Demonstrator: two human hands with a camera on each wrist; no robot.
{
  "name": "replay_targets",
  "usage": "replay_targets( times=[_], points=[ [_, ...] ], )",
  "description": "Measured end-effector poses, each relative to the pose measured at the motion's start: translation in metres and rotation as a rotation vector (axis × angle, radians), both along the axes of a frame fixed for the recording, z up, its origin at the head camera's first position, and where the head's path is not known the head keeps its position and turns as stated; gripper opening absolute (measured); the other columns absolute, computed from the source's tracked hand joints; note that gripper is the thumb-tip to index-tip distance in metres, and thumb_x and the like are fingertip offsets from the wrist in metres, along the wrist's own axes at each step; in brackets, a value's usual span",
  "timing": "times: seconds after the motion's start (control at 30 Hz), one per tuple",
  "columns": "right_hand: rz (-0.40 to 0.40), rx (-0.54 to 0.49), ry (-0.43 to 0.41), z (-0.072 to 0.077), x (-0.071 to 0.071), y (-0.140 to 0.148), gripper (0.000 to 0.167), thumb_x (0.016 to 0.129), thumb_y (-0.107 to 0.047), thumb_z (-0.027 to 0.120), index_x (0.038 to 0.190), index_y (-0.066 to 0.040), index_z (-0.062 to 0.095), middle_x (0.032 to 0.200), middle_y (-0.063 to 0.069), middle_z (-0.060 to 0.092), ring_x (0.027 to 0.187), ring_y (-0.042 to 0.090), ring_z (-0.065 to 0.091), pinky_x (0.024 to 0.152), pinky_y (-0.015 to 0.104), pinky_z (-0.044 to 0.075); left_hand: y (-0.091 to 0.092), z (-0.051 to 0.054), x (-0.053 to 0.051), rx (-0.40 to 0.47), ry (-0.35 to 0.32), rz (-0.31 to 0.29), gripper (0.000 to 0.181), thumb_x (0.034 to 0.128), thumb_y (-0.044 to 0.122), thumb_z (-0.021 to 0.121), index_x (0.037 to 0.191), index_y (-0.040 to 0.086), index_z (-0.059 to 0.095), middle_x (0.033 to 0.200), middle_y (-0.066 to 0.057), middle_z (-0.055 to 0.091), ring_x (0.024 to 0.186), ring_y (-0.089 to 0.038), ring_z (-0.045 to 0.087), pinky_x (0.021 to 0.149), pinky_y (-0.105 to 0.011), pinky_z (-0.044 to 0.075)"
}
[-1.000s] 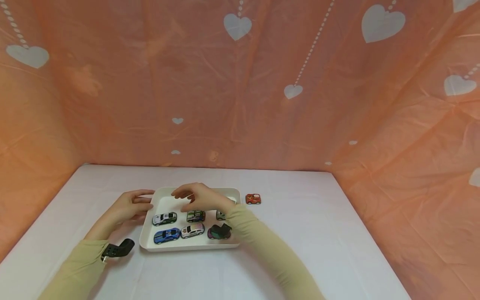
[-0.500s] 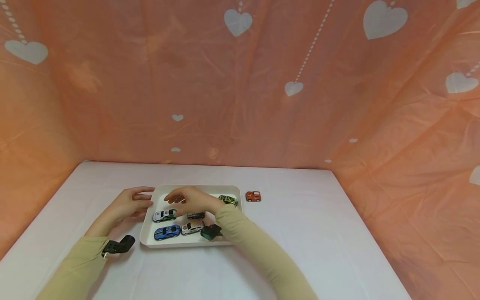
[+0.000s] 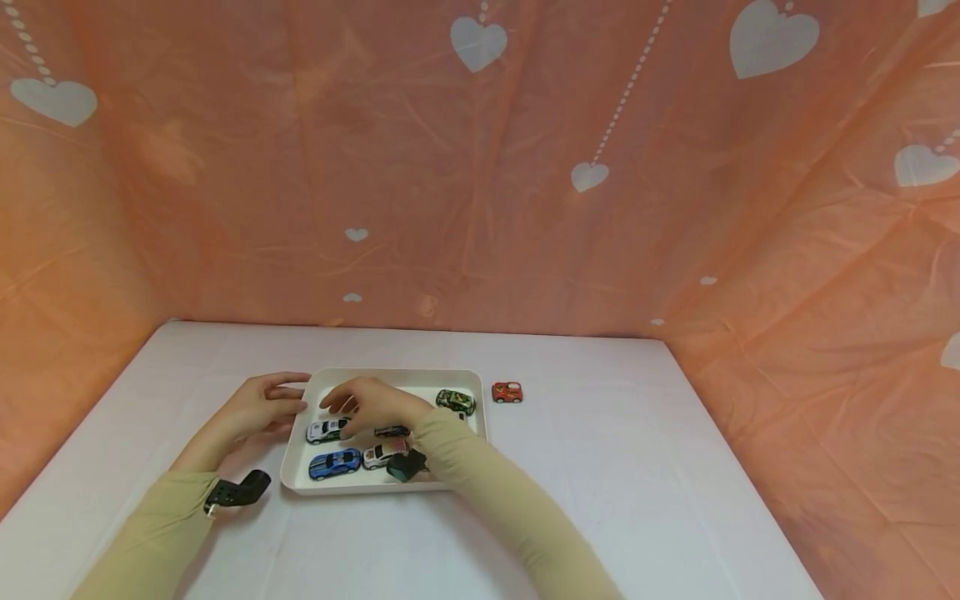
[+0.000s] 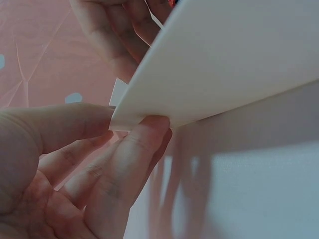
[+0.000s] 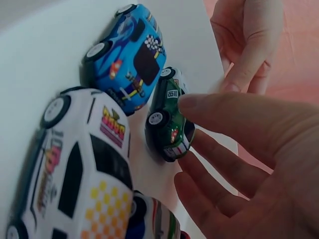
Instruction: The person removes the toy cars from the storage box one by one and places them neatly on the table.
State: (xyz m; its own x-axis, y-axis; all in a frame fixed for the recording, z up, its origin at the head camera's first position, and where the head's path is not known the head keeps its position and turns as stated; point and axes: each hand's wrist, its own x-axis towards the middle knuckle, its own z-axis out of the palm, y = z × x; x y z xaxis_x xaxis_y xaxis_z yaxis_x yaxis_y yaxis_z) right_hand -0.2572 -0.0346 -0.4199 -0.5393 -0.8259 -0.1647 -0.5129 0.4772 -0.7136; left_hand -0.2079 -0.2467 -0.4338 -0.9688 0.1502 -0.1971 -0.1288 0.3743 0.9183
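In the head view, my left hand [image 3: 251,408] rests against the left side of a shallow white tray [image 3: 360,489]. Its fingertips touch the tray wall [image 4: 199,74] in the left wrist view. My right hand [image 3: 377,403] is over the tray's left half, palm down. Its thumb and loosely bent fingers stand on either side of a white and green toy car [image 5: 172,114], the thumb tip overlapping it; no firm grip shows. Nearby lie a blue toy car [image 3: 335,464] and a white toy car with a checked pattern [image 5: 84,169].
A dark toy car [image 3: 390,431] is half hidden under my right hand. Toward the tray's back right lies a black and yellow-green toy car [image 3: 455,402]. Outside the tray, to its right, a red toy car [image 3: 507,392] sits on the white tabletop [image 3: 637,467].
My right hand has moved left and slightly down toward the white and green toy car, uncovering the car at the tray's back right. The left hand keeps its place at the tray.
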Motion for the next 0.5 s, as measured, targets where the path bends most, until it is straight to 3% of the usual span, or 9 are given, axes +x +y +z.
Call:
replay_targets(
  times=[0.5],
  points=[
    [0.0, 0.073, 0.067, -0.01, -0.001, -0.011, 0.044, 0.08, -0.004, 0.076, 0.122, -0.009, 0.065, 0.108, -0.004, 0.066, 0.097, -0.001, 0.056, 0.08, 0.008, 0.041, -0.001, -0.001, 0.002, -0.01, -0.011, 0.002, 0.061, 0.0915, 0.009, 0.064, 0.142, -0.007, 0.034, 0.128, -0.033, 0.051, 0.087, -0.019, 0.065, 0.066, -0.033, 0.056]
  ],
)
